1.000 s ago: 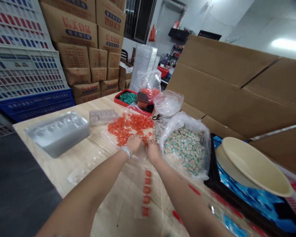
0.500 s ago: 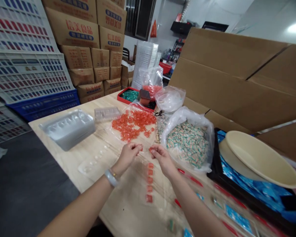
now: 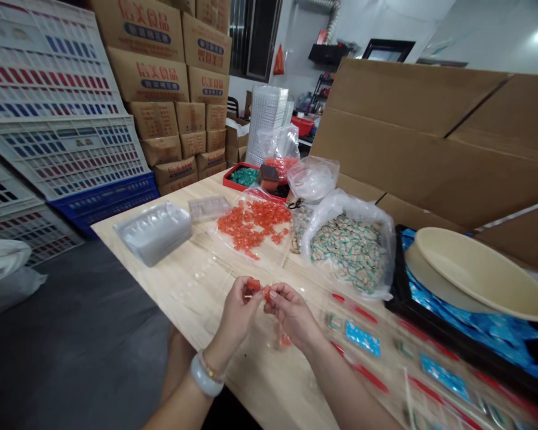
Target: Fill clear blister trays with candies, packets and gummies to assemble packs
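Note:
Both hands meet above the wooden table (image 3: 201,251), near its front edge. My left hand (image 3: 238,310) is closed, pinching a small orange-red piece (image 3: 253,284) that looks wrapped. With thumb and fingers together, my right hand (image 3: 293,313) grips another orange-red piece (image 3: 268,292), and the fingertips of both hands nearly touch there. Below the right hand, part of a row of orange-red pieces (image 3: 284,338) shows in a clear plastic strip; the hands cover the rest. Beyond the hands, a heap of the same pieces (image 3: 255,221) lies spread on a clear bag.
Clear plastic trays (image 3: 155,233) are stacked at the left. To the right stand an open bag of green-and-beige packets (image 3: 347,251) and a cream basin (image 3: 484,275) over a black tray. Flat packs with red strips (image 3: 363,337) lie at the right front. Cardboard (image 3: 412,131) rises behind.
Both hands have drawn back from the orange-red heap towards me, each bringing a piece, and have come together over the row. The view has shifted slightly.

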A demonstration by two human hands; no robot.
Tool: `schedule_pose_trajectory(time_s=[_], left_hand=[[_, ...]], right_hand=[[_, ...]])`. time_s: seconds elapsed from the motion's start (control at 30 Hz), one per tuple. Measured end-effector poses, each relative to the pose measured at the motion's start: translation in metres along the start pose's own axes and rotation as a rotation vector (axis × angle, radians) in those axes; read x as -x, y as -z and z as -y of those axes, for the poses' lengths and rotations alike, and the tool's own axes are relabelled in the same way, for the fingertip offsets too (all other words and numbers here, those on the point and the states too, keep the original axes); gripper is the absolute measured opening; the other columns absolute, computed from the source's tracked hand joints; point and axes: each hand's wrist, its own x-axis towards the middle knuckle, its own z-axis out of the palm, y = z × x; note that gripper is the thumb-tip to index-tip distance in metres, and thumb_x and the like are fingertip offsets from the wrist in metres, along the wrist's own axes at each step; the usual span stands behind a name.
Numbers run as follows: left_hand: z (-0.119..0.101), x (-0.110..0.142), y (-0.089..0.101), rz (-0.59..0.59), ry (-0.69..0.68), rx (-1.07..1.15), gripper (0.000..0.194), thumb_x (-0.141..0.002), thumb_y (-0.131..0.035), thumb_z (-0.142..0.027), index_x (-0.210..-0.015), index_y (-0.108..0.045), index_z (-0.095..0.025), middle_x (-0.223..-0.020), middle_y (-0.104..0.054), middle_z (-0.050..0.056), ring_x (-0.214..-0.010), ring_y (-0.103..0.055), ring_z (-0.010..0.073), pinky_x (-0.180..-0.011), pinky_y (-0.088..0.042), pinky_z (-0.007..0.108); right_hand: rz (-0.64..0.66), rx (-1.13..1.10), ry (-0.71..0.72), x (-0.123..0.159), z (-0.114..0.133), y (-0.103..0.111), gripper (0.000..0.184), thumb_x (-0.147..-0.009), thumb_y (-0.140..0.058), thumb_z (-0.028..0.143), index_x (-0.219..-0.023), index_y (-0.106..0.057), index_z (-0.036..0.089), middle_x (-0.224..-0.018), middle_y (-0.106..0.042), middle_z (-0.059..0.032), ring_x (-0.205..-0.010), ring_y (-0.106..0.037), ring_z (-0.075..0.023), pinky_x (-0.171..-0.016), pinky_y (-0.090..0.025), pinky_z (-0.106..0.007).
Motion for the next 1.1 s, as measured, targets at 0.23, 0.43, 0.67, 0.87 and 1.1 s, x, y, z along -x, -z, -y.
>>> schedule_pose_trajectory(time_s=[0.23,0.43,0.67,0.87,1.1], left_hand=[[0.0,0.007,0.009,0.064,0.008,-0.111,0.008,-0.068,-0.052,-0.017,-0.072,-0.045,-0.017,-0.067,-0.048,-0.003,-0.063,-0.048,0.011,-0.061,-0.039,0.023],[-0.003,0.011,0.018,0.113,-0.047,-0.137,0.008,-0.072,-0.05,-0.019,-0.079,-0.046,-0.017,-0.073,-0.049,-0.001,-0.069,-0.048,0.0116,-0.065,-0.04,0.024],[-0.005,0.014,0.018,0.146,-0.036,-0.059,0.011,-0.071,-0.054,-0.021,-0.078,-0.046,-0.017,-0.073,-0.048,-0.001,-0.069,-0.048,0.0117,-0.065,-0.039,0.024],[-0.019,0.018,0.023,0.235,0.224,0.391,0.021,-0.068,-0.062,-0.024,-0.076,-0.044,-0.017,-0.068,-0.048,-0.004,-0.065,-0.05,0.0092,-0.068,-0.041,0.025],[-0.011,0.022,0.029,0.256,0.366,0.397,0.028,-0.062,-0.068,-0.022,-0.078,-0.046,-0.016,-0.068,-0.049,-0.005,-0.063,-0.05,0.0074,-0.058,-0.04,0.02]], right_hand=[[-0.113,0.176,0.095,0.01,-0.009,-0.016,0.027,-0.056,-0.072,0.033,-0.067,-0.055,0.016,-0.06,-0.053,0.0043,-0.049,-0.045,-0.0063,-0.049,-0.036,-0.021],[0.121,-0.17,-0.255,0.015,-0.004,-0.011,0.026,-0.061,-0.071,0.032,-0.075,-0.056,0.016,-0.064,-0.059,0.0017,-0.053,-0.053,-0.0079,-0.057,-0.042,-0.024],[0.25,-0.037,-0.281,0.01,0.005,-0.008,0.026,-0.058,-0.072,0.027,-0.063,-0.05,0.015,-0.052,-0.052,0.0053,-0.037,-0.043,-0.0043,-0.041,-0.038,-0.02],[0.289,-0.096,-0.335,0.009,0.01,0.0,0.022,-0.061,-0.069,0.023,-0.061,-0.048,0.015,-0.053,-0.054,0.0042,-0.032,-0.033,-0.0004,-0.035,-0.026,-0.016],[0.194,0.05,-0.308,0.009,-0.009,-0.007,0.026,-0.062,-0.068,0.031,-0.061,-0.046,0.016,-0.049,-0.05,0.006,-0.034,-0.036,-0.003,-0.038,-0.03,-0.018]])
